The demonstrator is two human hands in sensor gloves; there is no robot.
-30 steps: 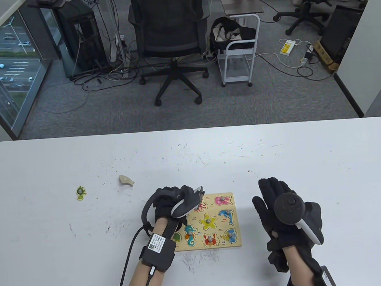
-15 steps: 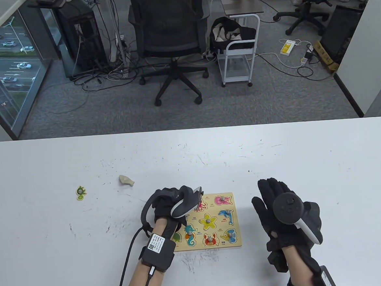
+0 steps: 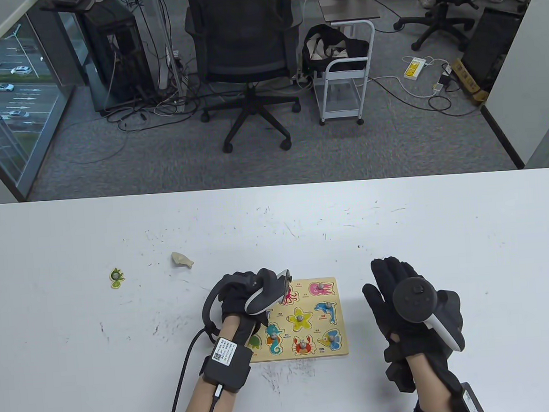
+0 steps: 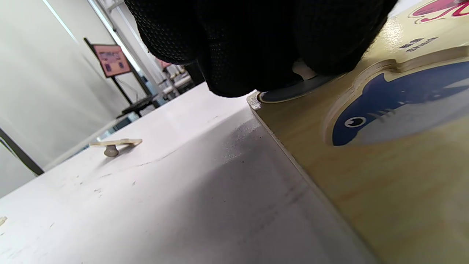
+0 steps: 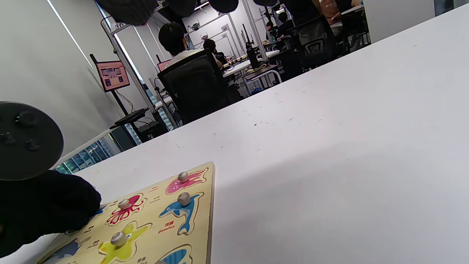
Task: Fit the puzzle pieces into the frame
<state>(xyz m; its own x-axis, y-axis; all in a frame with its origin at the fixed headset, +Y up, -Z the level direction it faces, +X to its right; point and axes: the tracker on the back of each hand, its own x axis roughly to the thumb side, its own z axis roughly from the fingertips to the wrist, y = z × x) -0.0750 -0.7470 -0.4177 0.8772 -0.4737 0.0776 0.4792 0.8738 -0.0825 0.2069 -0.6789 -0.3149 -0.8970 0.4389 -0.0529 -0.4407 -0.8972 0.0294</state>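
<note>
The wooden puzzle frame (image 3: 334, 350) lies at the table's middle front, with several animal pieces seated in it. My left hand (image 3: 243, 293) is curled over its far left corner. In the left wrist view my fingers (image 4: 256, 55) pinch the peg of a dark blue piece (image 4: 293, 90) that lies flat at that corner. Beside it is a recess with a printed shark (image 4: 395, 106) and no peg. My right hand (image 3: 392, 277) rests flat and open on the table, right of the frame, holding nothing.
A green turtle piece (image 3: 116, 277) lies far left on the table. A beige piece (image 3: 182, 259) lies face down between it and the frame, also in the left wrist view (image 4: 116, 143). An office chair (image 3: 245, 53) and a white cart (image 3: 342, 69) stand beyond the table.
</note>
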